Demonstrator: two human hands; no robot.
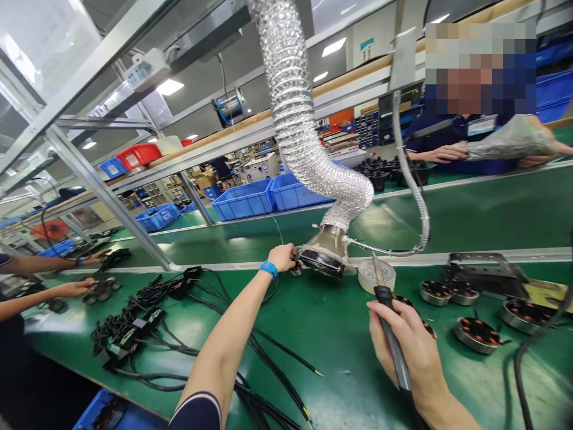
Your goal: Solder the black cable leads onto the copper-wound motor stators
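Observation:
My right hand (418,352) is wrapped round the dark handle of a soldering iron (394,352). The iron points away from me, its tip over a pale round dish (364,278). Farther forward, my left hand (281,258) reaches to the left rim of a black-mouthed fume hood (326,245). Its fingers are closed; a small shiny piece shows beneath them, but what they hold is too small to name. A blue band (269,269) circles that wrist. Right of the iron lie several round motor stators (478,334) with copper windings.
A silver flexible duct (290,101) hangs down to the hood. Black cables with circuit boards (129,334) lie at left on the green bench (349,382). A co-worker's hands (74,288) work at far left. Another person (447,137) handles a bag across the bench. Blue bins (244,200) stand behind.

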